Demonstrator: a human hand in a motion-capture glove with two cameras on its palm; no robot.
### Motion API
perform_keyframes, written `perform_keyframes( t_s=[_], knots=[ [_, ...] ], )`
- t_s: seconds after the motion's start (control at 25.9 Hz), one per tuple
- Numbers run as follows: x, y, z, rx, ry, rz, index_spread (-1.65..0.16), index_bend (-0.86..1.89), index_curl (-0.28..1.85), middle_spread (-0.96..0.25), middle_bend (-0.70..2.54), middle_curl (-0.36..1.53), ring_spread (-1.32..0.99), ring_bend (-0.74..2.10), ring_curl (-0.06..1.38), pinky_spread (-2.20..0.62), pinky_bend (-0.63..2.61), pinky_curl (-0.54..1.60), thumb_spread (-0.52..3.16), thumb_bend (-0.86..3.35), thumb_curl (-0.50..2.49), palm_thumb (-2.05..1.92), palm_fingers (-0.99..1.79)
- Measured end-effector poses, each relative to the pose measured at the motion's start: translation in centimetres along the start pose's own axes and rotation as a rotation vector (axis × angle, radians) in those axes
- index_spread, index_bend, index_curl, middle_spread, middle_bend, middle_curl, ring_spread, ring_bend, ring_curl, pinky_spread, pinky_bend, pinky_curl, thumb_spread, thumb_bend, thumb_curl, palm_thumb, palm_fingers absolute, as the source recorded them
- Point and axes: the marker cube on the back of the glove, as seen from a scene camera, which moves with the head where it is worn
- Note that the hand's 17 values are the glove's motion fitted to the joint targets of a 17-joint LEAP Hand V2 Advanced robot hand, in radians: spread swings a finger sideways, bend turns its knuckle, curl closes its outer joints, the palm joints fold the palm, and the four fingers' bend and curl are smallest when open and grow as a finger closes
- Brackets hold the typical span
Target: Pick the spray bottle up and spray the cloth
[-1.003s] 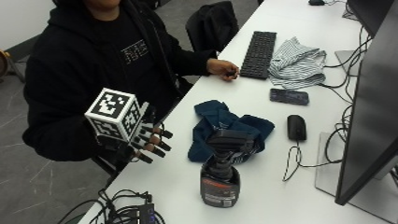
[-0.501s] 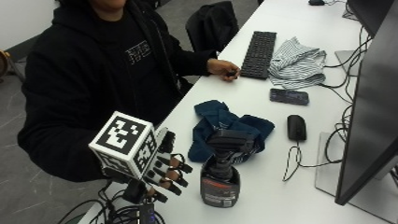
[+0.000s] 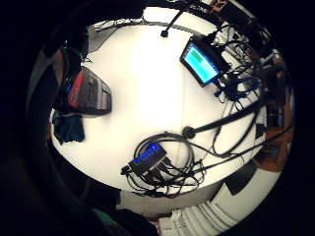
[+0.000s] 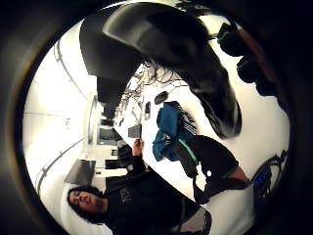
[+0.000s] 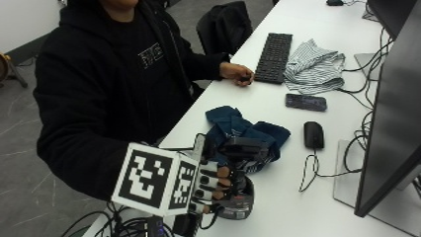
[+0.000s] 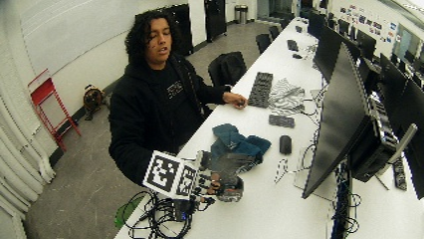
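A dark spray bottle (image 5: 241, 149) with a black trigger head and a red label stands upright near the table's near end. The crumpled blue cloth (image 5: 244, 129) lies just behind it. My gloved right hand (image 5: 212, 183) is at the bottle's side facing the person. Its bent fingers lie against the bottle's body without wrapping round it. In the wide outside view the hand (image 6: 204, 182) hides part of the bottle (image 6: 230, 185), with the cloth (image 6: 236, 142) beyond. The palm views show the bottle (image 3: 88, 93) (image 4: 211, 160) close beside the palm, next to the cloth (image 3: 70, 129) (image 4: 167, 128).
A keyboard (image 5: 273, 49), a striped cloth (image 5: 315, 60), a phone (image 5: 306, 102) and a mouse (image 5: 314, 134) lie farther along the table. A monitor (image 5: 395, 123) stands on the right. The person's bare hand (image 5: 236, 74) rests by the keyboard. A hub with cables (image 3: 146, 157) sits at the near end.
My right hand has moved from the table's edge in front of the person across to the spray bottle and now touches its side. Bottle and cloth have stayed put.
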Motion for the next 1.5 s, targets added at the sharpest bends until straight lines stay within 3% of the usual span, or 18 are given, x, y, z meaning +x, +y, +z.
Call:
perform_keyframes(
  t_s=[0.42, 0.66, 0.85, 1.27, 1.5],
  knots=[
    [-0.9, -3.4, 2.7, 0.010, -0.500, -0.012, -0.34, 0.24, 0.26, -0.19, 0.34, 0.38, -0.22, 0.48, 0.34, -0.03, 0.27, 0.30, 1.02, 0.04, 0.31, 0.71, 1.02],
    [-2.1, -4.5, 4.2, 0.124, -0.682, -0.001, -0.32, 0.21, 0.31, -0.21, 0.37, 0.40, -0.23, 0.46, 0.36, -0.07, 0.20, 0.31, 0.98, 0.04, 0.35, 0.80, 1.13],
    [-2.7, -5.0, 4.7, 0.232, -0.710, 0.060, -0.30, 0.21, 0.35, -0.22, 0.45, 0.45, -0.22, 0.50, 0.39, -0.20, 0.31, 0.34, 0.77, 0.04, 0.44, 0.90, 1.43],
    [-3.1, -7.1, 5.3, 0.446, -0.656, 0.039, -0.29, 0.44, 0.47, -0.22, 0.61, 0.52, -0.24, 0.60, 0.45, -0.30, 0.35, 0.38, 0.44, -0.02, 0.56, 0.91, 1.49],
    [-2.8, -5.4, 5.2, 0.365, -0.644, 0.037, -0.29, 0.49, 0.51, -0.22, 0.65, 0.54, -0.24, 0.63, 0.47, -0.32, 0.39, 0.40, 0.35, -0.02, 0.60, 0.92, 1.46]
  ],
)
